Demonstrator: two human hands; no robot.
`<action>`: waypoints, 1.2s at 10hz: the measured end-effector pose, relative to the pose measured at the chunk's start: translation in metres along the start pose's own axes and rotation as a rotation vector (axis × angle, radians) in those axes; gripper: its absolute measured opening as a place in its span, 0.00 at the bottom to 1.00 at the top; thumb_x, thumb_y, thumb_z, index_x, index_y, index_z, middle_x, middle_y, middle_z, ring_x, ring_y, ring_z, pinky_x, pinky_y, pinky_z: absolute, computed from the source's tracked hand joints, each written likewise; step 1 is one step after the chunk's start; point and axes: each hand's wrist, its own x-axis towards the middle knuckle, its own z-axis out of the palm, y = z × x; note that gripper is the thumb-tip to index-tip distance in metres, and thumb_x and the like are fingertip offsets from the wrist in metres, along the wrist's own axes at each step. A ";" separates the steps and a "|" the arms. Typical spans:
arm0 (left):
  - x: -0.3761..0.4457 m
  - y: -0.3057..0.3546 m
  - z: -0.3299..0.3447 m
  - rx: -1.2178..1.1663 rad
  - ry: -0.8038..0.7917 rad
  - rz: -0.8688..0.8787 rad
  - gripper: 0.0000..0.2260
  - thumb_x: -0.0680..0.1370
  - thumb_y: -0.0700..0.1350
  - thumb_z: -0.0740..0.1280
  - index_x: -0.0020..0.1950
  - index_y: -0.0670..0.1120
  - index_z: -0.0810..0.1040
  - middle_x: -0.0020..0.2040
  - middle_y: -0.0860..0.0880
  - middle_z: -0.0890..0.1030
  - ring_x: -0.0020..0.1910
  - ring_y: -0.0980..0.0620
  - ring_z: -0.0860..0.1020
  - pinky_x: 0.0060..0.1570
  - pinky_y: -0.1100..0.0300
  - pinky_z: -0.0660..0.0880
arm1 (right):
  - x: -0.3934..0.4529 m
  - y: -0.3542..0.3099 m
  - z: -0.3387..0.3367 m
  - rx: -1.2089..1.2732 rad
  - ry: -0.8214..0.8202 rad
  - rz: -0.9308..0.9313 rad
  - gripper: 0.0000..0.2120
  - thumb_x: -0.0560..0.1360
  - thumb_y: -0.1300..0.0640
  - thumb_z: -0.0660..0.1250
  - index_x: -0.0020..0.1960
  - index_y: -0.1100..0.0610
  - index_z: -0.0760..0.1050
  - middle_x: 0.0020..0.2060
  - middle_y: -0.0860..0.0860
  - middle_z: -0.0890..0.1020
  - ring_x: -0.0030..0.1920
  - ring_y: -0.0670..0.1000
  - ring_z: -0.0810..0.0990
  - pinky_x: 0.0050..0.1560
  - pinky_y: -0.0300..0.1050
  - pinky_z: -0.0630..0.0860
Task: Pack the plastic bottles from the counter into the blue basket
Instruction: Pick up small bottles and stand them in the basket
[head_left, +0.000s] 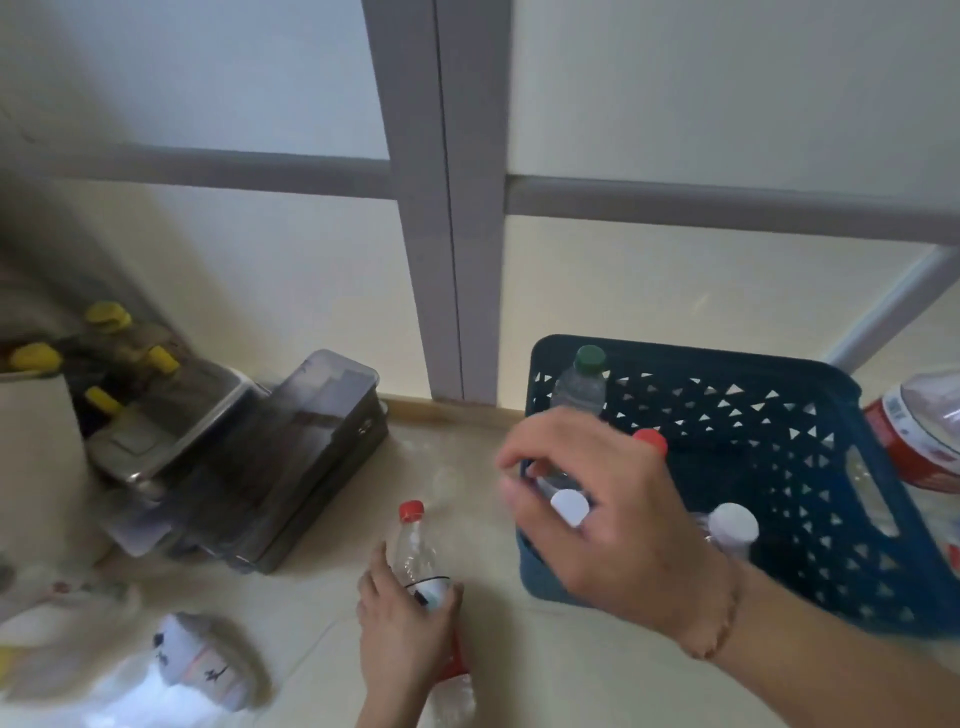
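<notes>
Red-capped bottle (415, 545), left of the blue basket (737, 415), is clamped in the left hand (405, 634). Right hand (597, 504), over the basket's near-left corner, curls round a white-capped bottle (570, 506). Three other bottles (582, 384) stand inside. Judged well advanced: the red-capped bottle, perhaps the large bottle (924, 436) right of the basket, remain.

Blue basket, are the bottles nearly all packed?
Three bottles already stand in the blue basket: green cap, red cap, white cap. The right hand holds a second white-capped bottle at its near corner. The left hand grips a red-capped bottle outside it. A big red-labelled bottle beside it is left.
</notes>
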 end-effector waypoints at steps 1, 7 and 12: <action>0.002 -0.010 -0.007 0.003 -0.069 0.055 0.38 0.73 0.63 0.65 0.79 0.51 0.57 0.73 0.46 0.70 0.69 0.49 0.72 0.64 0.56 0.69 | -0.001 -0.025 0.071 0.067 -0.383 0.109 0.12 0.75 0.53 0.65 0.58 0.53 0.75 0.53 0.50 0.79 0.51 0.50 0.77 0.54 0.46 0.75; -0.044 -0.073 -0.032 -0.495 -0.305 -0.203 0.48 0.44 0.69 0.82 0.62 0.60 0.72 0.54 0.55 0.83 0.49 0.55 0.84 0.51 0.63 0.81 | 0.016 0.078 0.208 0.065 -0.529 0.922 0.07 0.73 0.47 0.65 0.48 0.46 0.69 0.43 0.51 0.80 0.39 0.54 0.80 0.33 0.53 0.82; -0.005 0.106 -0.096 -0.885 -0.628 0.434 0.27 0.60 0.55 0.82 0.57 0.52 0.83 0.56 0.45 0.85 0.49 0.44 0.85 0.46 0.53 0.81 | 0.055 -0.031 -0.054 0.161 -0.044 0.104 0.16 0.77 0.57 0.67 0.63 0.48 0.70 0.53 0.46 0.76 0.55 0.51 0.77 0.43 0.46 0.83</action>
